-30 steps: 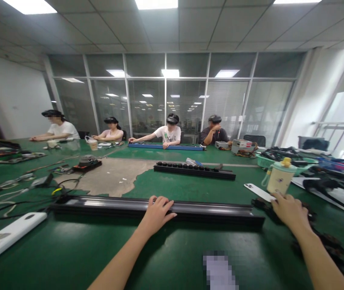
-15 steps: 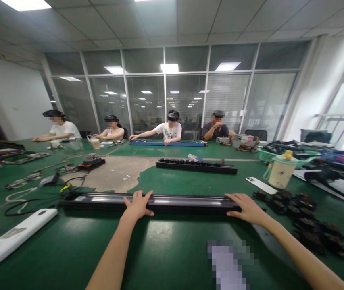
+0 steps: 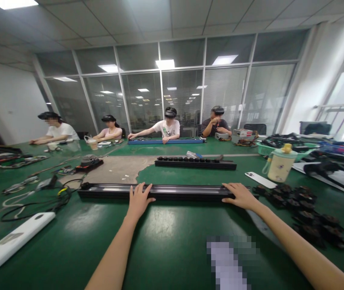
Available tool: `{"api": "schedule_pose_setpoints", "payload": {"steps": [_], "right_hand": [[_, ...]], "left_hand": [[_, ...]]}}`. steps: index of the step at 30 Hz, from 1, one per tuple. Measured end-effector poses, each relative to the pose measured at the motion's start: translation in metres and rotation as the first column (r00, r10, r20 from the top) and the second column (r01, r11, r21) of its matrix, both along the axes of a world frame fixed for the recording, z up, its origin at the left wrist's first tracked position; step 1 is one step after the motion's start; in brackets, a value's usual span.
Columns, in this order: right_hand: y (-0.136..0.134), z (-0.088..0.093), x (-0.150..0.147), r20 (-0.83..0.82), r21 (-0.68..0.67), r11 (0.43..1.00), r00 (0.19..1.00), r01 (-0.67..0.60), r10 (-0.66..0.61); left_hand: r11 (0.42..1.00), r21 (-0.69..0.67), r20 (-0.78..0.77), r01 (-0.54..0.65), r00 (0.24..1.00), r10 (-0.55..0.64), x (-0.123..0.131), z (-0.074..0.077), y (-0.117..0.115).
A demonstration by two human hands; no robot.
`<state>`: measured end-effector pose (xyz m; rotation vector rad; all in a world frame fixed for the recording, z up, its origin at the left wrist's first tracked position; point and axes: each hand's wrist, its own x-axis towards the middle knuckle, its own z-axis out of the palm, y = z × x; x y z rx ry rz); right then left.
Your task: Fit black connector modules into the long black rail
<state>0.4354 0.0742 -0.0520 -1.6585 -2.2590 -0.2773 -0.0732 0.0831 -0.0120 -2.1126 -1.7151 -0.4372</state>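
A long black bar with a shiny strip along its top lies crosswise on the green table. Near its left-middle part, my left hand grips it, with spread fingers over the top and the thumb at the near side. Toward the right end, my right hand holds it across its width, fingertips at the far edge and thumb at the near edge. The undersides of both hands are hidden. A second black bar, topped with a row of small black parts, lies farther back.
Black parts are piled at right, near a white phone and a cream bottle. Cables and a long white object lie left. Several people sit across the table, one touching a blue bar.
The long black bar has shifted right and slightly away, clear of the cables at its left end. Both my hands moved farther away with it. The camera view has shifted slightly.
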Motion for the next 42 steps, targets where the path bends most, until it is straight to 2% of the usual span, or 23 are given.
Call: {"api": "schedule_pose_setpoints", "payload": {"steps": [4, 8, 14, 18, 30, 42], "right_hand": [[0.014, 0.0, 0.001, -0.005, -0.007, 0.999, 0.999, 0.041, -0.041], [0.03, 0.005, -0.001, -0.001, -0.055, 0.997, 0.998, 0.061, -0.061], [0.06, 0.013, 0.0, 0.023, -0.117, 0.99, 0.997, 0.077, -0.075], [0.076, 0.013, 0.002, 0.02, -0.147, 0.984, 0.995, 0.1, -0.098], [0.108, -0.001, 0.004, 0.07, -0.094, 0.962, 0.966, 0.256, -0.25], [0.147, 0.005, 0.02, 0.052, -0.12, 0.983, 0.989, 0.142, -0.137]], "left_hand": [[0.988, 0.128, 0.013, -0.082, 0.997, 0.081, 0.013, -0.001, -0.003], [0.975, 0.164, 0.044, -0.153, 0.988, 0.147, 0.024, -0.001, -0.006], [0.994, 0.087, 0.006, -0.07, 0.998, 0.07, 0.03, -0.007, -0.003], [0.996, 0.088, 0.018, -0.034, 0.999, 0.033, 0.028, -0.011, 0.001], [0.997, -0.041, 0.017, -0.058, 0.998, 0.058, 0.03, -0.016, 0.005], [0.991, -0.103, 0.004, -0.088, 0.996, 0.089, 0.034, -0.016, 0.007]]}}
